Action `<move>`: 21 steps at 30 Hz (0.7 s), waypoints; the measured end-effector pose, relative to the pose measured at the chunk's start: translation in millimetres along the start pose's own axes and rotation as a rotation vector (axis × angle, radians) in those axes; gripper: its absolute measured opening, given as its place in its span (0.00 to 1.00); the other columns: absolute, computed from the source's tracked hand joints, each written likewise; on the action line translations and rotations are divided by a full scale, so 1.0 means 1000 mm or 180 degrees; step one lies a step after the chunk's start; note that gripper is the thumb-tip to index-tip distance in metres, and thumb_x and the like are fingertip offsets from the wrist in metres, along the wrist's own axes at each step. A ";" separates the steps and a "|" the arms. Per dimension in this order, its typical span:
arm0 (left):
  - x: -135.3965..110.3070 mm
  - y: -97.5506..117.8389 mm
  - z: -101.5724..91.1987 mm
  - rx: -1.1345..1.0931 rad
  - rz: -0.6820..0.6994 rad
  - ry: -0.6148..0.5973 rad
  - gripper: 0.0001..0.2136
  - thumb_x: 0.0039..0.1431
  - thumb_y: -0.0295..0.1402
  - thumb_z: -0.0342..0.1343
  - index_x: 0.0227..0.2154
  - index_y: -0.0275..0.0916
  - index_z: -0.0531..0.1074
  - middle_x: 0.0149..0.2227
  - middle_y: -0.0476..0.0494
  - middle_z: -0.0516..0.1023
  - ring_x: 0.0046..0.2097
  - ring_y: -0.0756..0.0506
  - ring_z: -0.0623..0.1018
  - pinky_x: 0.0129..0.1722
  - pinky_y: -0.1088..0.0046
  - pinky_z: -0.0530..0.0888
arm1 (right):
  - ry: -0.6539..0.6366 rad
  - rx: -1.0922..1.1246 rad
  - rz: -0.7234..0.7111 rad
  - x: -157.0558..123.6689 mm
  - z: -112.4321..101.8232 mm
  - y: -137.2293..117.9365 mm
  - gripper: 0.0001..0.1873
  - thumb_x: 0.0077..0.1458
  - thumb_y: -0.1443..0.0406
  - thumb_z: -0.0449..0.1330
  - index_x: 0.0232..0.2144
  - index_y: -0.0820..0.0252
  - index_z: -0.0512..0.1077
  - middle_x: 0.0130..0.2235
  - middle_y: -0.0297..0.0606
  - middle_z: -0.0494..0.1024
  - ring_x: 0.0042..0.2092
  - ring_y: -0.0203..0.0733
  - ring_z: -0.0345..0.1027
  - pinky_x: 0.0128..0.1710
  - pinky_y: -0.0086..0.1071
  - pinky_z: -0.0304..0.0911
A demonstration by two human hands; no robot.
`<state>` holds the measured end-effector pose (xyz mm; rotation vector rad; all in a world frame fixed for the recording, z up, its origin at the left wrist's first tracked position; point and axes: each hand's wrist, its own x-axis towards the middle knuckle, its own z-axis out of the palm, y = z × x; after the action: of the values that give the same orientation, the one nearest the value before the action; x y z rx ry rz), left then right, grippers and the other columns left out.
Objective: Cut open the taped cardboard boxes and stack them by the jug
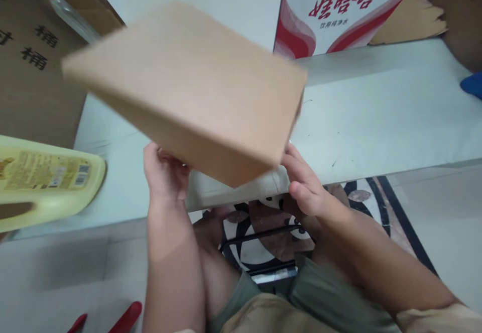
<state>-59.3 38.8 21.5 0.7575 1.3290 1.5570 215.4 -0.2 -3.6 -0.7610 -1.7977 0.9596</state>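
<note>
A plain brown cardboard box (196, 82) is raised over the pale table, tilted and slightly blurred by motion. Under its near left edge, my left hand (165, 175) has curled fingers, partly hidden by the box. My right hand (306, 182) grips near the box's lower right corner, its fingertips hidden behind the cardboard. The box's underside and far end are out of sight.
A yellow jug (52, 182) lies at the left beside a large printed carton (41, 72). At the back stands a red and white carton (339, 11). The pale table (361, 117) has its front edge near my knees. Red handles (126, 318) show at lower left.
</note>
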 end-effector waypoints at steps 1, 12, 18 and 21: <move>-0.003 0.000 0.003 0.0110 -0.0346 -0.0106 0.22 0.53 0.56 0.55 0.30 0.39 0.74 0.27 0.43 0.78 0.38 0.39 0.80 0.31 0.67 0.73 | 0.0051 -0.0053 -0.0105 -0.001 -0.001 0.000 0.31 0.66 0.43 0.51 0.65 0.45 0.67 0.76 0.35 0.52 0.77 0.55 0.45 0.74 0.55 0.49; -0.030 0.017 0.012 0.2641 -0.2318 -0.2486 0.23 0.58 0.53 0.50 0.33 0.35 0.76 0.27 0.39 0.82 0.21 0.46 0.73 0.24 0.70 0.62 | 0.0859 0.0132 -0.0049 0.002 -0.010 -0.007 0.13 0.66 0.52 0.58 0.49 0.47 0.71 0.68 0.40 0.67 0.71 0.53 0.59 0.70 0.55 0.59; -0.007 -0.002 -0.001 0.1542 -0.0124 -0.0019 0.19 0.55 0.52 0.59 0.36 0.40 0.71 0.39 0.42 0.80 0.37 0.44 0.77 0.34 0.68 0.69 | 0.0328 0.0417 0.0107 0.003 -0.004 -0.008 0.10 0.65 0.56 0.62 0.45 0.50 0.70 0.66 0.45 0.68 0.67 0.52 0.66 0.68 0.56 0.61; 0.007 -0.017 -0.009 0.0881 0.1151 -0.0146 0.33 0.48 0.59 0.65 0.50 0.45 0.67 0.59 0.40 0.70 0.54 0.39 0.74 0.47 0.64 0.73 | 0.0070 0.0638 0.0183 0.003 -0.002 -0.006 0.11 0.64 0.54 0.62 0.45 0.50 0.70 0.68 0.44 0.67 0.70 0.52 0.63 0.68 0.55 0.61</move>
<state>-65.4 41.9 2.0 1.2554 1.4487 1.6356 215.4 -0.6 3.3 -0.6969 -1.6392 1.1455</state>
